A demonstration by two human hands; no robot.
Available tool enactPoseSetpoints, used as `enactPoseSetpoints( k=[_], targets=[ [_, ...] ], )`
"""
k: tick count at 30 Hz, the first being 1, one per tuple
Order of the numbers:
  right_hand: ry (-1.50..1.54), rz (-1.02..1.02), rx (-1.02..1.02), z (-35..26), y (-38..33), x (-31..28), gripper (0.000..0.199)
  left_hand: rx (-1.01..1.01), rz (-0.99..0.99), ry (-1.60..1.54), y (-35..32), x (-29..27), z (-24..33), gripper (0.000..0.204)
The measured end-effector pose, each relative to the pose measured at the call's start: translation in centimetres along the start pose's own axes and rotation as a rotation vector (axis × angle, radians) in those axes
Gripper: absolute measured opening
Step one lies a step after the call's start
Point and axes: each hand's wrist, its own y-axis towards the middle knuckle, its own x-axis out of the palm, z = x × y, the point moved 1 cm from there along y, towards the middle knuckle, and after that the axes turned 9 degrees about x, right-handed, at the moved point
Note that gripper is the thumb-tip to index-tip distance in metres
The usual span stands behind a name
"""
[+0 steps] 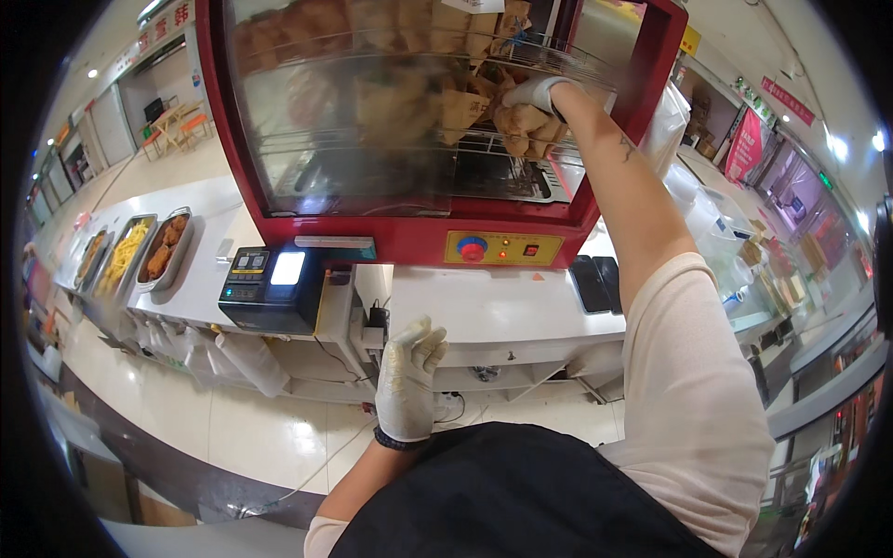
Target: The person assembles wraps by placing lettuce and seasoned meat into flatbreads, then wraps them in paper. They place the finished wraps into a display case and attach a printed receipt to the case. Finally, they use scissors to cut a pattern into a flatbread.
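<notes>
The person stands in front of a red warming cabinet (pixel 419 232) with a glass front, which sits on a white surface (pixel 502 302). The right hand (pixel 532 93), in a pale glove, is raised high and reaches inside the cabinet, where its fingers are closed around a brown paper bag (pixel 523 126) at the right end of a wire rack (pixel 409 149). The bag is touching the hand from below and stands among several other brown paper bags (pixel 446 102) on the same rack; more bags show on the rack above, but the glass reflects light and their exact number cannot be told. The left hand (pixel 409 377), also in a pale glove with some stains on it, is held low in front of the body, away from the cabinet. Its fingers are loosely bent and a little apart, and it holds nothing and touches nothing. On the front panel of the cabinet, below the glass, there is a yellow strip with a blue knob (pixel 473 248) and small red lights. To the left of the cabinet a black weighing machine with a lit screen (pixel 272 288) stands on the surface. Further left, metal trays (pixel 163 249) with fried food lie in a row. To the right of the cabinet, two dark flat devices (pixel 595 282) rest on the surface. The person wears a black apron (pixel 521 502) and a light long sleeve (pixel 693 391).
</notes>
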Motion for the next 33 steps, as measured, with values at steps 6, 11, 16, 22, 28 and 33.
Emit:
enactPoseSetpoints(
  k=[6, 11, 16, 22, 28, 33],
  targets=[
    [-0.387, 0.152, -0.143, -4.3, 1.6, 1.9, 0.079, -0.036, 0.025, 0.005, 0.6, 0.1, -0.5, 0.039],
    [-0.41, 0.201, -0.275, -4.5, 1.7, 2.3, 0.083, -0.031, 0.007, 0.042, 1.1, -0.5, -1.0, 0.043],
    [-0.304, 0.189, -0.202, -6.1, -0.3, 3.5, 0.086, -0.059, 0.009, 0.062, 1.8, -1.0, -1.5, 0.044],
    [-0.33, 0.293, -0.211, -6.7, 0.8, 5.8, 0.083, -0.069, -0.035, 0.084, 2.2, -1.1, -2.8, 0.046],
    [-0.283, 0.137, -0.357, -5.6, -1.5, 3.0, 0.079, -0.05, -0.07, 0.089, 2.2, 0.0, -2.7, 0.047],
    [-0.14, 0.388, -0.358, -1.2, -3.4, 2.5, 0.088, -0.044, -0.027, 0.113, 2.3, 0.2, -2.9, 0.049]
  ],
)
